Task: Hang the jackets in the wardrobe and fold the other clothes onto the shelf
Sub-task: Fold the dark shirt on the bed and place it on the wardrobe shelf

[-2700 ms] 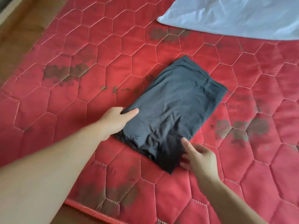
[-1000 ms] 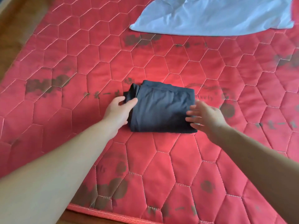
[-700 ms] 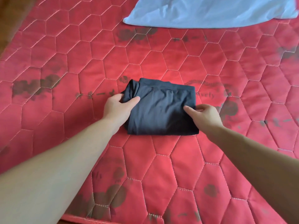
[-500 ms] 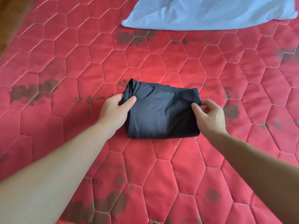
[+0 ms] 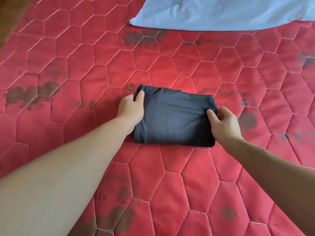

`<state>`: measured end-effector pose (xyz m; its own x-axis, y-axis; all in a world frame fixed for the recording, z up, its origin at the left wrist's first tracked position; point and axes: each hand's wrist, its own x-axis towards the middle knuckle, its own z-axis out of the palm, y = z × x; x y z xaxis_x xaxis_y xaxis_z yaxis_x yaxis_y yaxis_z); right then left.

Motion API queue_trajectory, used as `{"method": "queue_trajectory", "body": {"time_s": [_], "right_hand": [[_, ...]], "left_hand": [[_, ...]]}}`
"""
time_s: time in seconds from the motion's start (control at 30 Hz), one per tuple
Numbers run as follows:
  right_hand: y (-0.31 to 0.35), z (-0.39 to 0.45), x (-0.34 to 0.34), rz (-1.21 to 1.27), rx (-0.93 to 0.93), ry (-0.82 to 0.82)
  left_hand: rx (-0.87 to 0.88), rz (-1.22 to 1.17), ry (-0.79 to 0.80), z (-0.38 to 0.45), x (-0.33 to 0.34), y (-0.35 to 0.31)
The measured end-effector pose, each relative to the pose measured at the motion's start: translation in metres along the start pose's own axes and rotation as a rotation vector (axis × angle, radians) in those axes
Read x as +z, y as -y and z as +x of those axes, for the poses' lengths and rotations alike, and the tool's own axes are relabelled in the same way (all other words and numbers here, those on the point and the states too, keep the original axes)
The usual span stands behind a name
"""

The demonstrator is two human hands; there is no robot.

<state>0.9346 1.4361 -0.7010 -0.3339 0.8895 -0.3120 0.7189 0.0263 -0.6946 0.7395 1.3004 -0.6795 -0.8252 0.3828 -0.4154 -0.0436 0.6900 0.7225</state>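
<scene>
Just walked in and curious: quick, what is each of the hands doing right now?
Left hand: closed on the left edge of the folded dark garment, thumb on top.
Right hand: pinching the garment's right edge.

Open red quilted mattress [image 5: 170,176] on all 4 sides of the folded dark garment [image 5: 173,118]. Near side: bare surface between the 2 forearms, unobstructed down to the mattress edge. Far side: wide clear band up to the pale blue cloth [image 5: 221,12], which lies flat across the top right, well apart from the garment (low obstacle only). Left flank taken by the left hand [image 5: 130,108], thumb over the garment's top-left corner; right flank by the right hand [image 5: 223,123], pinching the right edge. Beyond each hand the mattress is open. Dark prints on the fabric are flat.
</scene>
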Motion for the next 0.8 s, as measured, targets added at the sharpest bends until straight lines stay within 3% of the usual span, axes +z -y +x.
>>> {"method": "queue_trajectory", "body": {"time_s": [0.1,0.17,0.23,0.33,0.4,0.47,0.57,0.63,0.8], "right_hand": [[0.003,-0.001,0.001,0.063,-0.063,-0.074],[0.003,0.006,0.003,0.049,-0.026,-0.064],[0.004,0.013,0.004,0.011,0.055,-0.051],[0.008,0.011,0.003,-0.001,0.067,-0.124],[0.011,-0.002,0.008,-0.073,-0.215,-0.19],[0.018,-0.017,0.02,-0.2,-0.528,-0.142],[0.024,-0.029,0.044,-0.39,-0.615,0.057],[0.022,-0.026,0.053,-0.498,-0.559,0.126],[-0.011,0.0,0.049,-0.706,-0.524,0.109]], "left_hand": [[-0.034,-0.097,0.036,0.007,0.001,-0.004],[-0.042,0.054,0.031,0.011,0.004,-0.003],[0.016,0.274,-0.053,0.018,0.004,0.0],[0.196,0.376,-0.266,0.012,0.002,-0.001],[0.514,0.439,-0.314,-0.009,0.009,-0.002],[0.721,0.585,-0.19,-0.034,0.024,-0.002],[0.589,0.835,0.043,-0.042,0.043,0.01],[0.524,0.861,0.047,-0.03,0.043,0.017],[0.536,0.846,0.061,-0.015,0.045,0.022]]}}
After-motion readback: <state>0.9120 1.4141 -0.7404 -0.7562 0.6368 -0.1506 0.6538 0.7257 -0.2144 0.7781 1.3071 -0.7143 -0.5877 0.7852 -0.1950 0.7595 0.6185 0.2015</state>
